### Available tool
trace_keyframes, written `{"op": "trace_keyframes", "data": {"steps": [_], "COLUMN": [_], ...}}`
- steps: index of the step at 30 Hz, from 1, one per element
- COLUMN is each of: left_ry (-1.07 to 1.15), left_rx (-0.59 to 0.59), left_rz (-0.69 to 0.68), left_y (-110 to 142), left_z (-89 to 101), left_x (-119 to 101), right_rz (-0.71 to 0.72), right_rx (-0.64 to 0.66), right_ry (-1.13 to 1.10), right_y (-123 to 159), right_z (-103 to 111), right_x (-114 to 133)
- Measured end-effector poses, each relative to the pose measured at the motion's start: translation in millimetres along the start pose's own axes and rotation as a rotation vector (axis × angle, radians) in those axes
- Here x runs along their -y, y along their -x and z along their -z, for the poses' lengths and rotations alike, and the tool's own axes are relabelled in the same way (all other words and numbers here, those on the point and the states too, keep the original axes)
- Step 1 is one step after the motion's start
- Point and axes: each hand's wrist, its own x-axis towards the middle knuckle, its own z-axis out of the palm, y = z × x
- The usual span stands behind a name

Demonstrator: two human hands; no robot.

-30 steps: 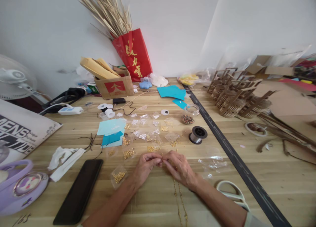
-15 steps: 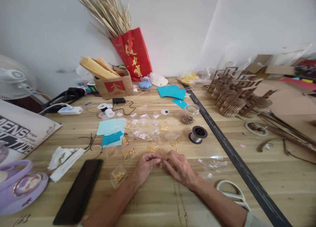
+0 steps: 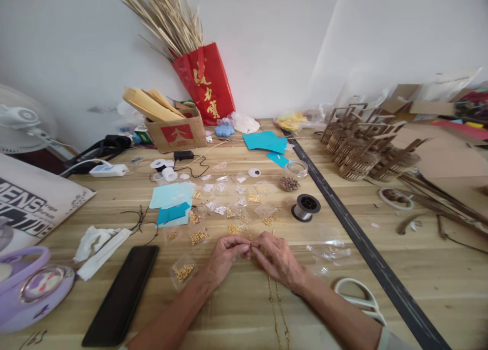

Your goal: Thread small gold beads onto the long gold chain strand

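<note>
Both hands, left hand (image 3: 223, 258) and right hand (image 3: 277, 261), pinch one gold chain (image 3: 277, 309); bare table (image 3: 236, 309) nearer, one scissors (image 3: 358, 299) right.

A black phone (image 3: 121, 295) lies face down at my near left on the table (image 3: 419, 268), beside a lilac tub (image 3: 26, 289) and crumpled white tissue (image 3: 99, 243). Further back I see a cardboard box (image 3: 176, 130) of envelopes and a red bag (image 3: 205, 83) of dry reeds. White scissors (image 3: 358, 299) sit near right, a wire spool (image 3: 305, 207) beyond.
</note>
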Motion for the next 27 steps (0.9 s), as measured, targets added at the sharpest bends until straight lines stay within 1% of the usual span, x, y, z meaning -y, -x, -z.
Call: {"op": "trace_keyframes", "data": {"steps": [3, 8, 11, 14, 20, 24, 27], "left_ry": [-0.032, -0.140, -0.236, -0.287, -0.314, -0.318, -0.275], "left_rx": [-0.011, 0.001, -0.013, -0.030, -0.043, -0.032, -0.007], "left_rz": [-0.010, -0.077, -0.115, -0.137, -0.141, -0.131, -0.115], "left_y": [0, 0, 2, 4, 7, 6, 5], "left_z": [0.5, 2.2, 1.4, -2.1, -7.7, -5.5, -3.0], "left_x": [1, 0, -3, -7, -12, -10, -7], "right_rz": [0.003, 0.010, 0.001, -0.017, -0.023, -0.026, -0.024], "right_rx": [0.001, -0.008, -0.003, 0.006, 0.007, 0.003, 0.004], "right_ry": [0.003, 0.009, 0.007, 0.017, 0.024, 0.023, 0.028], "right_y": [0, 0, -1, -1, 1, 1, 1], "right_z": [0, 0, 0, 0, -1, -1, -1], "right_x": [-1, 0, 1, 1, -1, -1, 0]}}
